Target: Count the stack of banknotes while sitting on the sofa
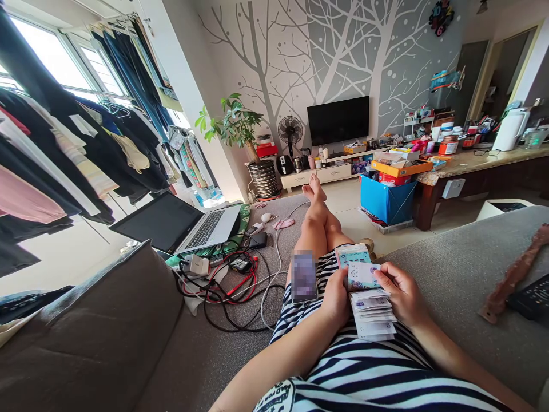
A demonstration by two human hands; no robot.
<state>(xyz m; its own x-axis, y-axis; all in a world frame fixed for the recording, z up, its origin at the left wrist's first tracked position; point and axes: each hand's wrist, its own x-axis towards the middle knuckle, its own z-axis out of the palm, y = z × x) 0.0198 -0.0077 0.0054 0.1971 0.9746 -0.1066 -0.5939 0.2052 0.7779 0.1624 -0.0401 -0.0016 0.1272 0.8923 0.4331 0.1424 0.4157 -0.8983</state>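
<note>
My left hand [337, 297] is closed at the left edge of a small stack of printed cards [361, 276] over my lap. On the right side, my right hand [402, 290] pinches the top card's corner between thumb and fingers. Below the hands, a fanned row of white cards [373, 320] with small purple prints lies overlapping on the striped clothing. Just beyond the held stack, more cards with a teal face [354, 254] rest on my legs. A phone [304, 277] with a blurred screen lies on my thigh, left of my left hand.
On the sofa to the left are an open laptop [210, 229] and tangled cables [240, 292]. A brown strap-like object [510, 274] and a black remote-like device [532, 298] lie at right. Beyond stand a blue storage box [386, 200] and a cluttered counter [463, 166].
</note>
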